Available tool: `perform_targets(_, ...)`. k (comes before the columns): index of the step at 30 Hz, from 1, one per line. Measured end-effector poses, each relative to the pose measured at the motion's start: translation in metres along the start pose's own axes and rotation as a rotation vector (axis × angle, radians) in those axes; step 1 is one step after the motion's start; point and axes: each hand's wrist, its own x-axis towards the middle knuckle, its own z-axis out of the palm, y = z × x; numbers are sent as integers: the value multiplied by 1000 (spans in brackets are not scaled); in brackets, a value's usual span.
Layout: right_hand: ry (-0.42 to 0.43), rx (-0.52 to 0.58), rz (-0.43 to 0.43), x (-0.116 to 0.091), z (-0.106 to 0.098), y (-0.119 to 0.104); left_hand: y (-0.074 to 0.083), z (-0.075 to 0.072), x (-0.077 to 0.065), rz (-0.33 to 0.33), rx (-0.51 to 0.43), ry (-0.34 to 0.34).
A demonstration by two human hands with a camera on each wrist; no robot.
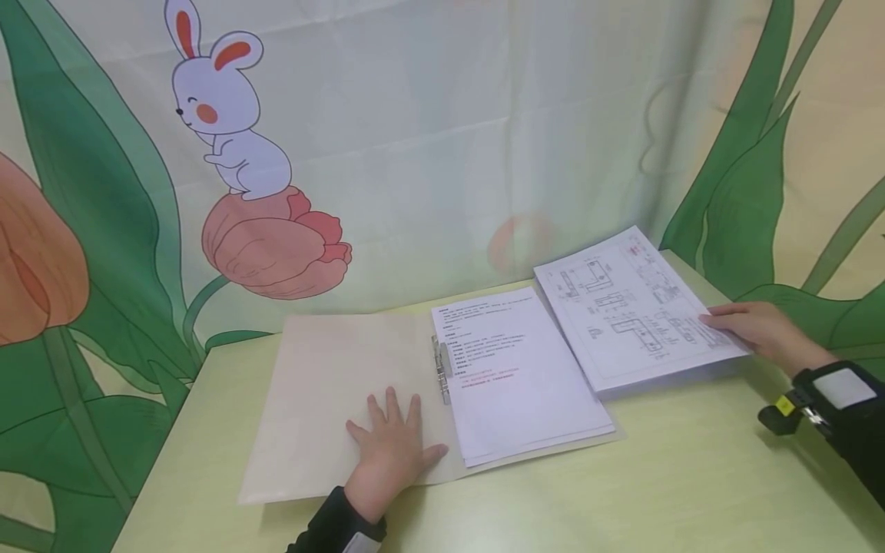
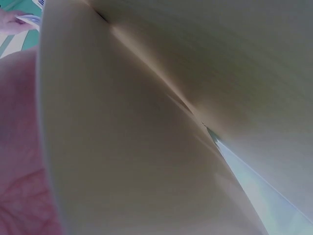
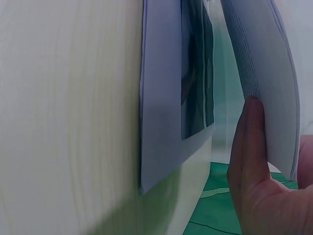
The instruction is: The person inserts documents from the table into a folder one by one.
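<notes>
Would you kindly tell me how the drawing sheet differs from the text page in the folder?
The drawing sheet carries line diagrams; the text page carries rows of print. The right hand holds the drawing sheet, while the text page lies in the open folder. Both are white with some red marking.

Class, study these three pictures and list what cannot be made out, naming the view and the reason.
Writing on the text sheet: head view, too small to read.
Labels on the drawing sheets: head view, too small to read.
Fingers of the right hand beneath those sheets: head view, hidden by the sheets.
Whether the metal clip is latched: head view, too small.
Most of the left hand: left wrist view, cut off by the left edge.
</notes>
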Motion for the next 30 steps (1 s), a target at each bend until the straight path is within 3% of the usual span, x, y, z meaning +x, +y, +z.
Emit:
perform_targets(14, -45, -50, -5, -2, 12, -13, 0, 2, 1, -2, 9, 2)
perform_targets(30, -80, -23, -27, 1, 32, -29, -2, 5, 3, -1, -4, -7)
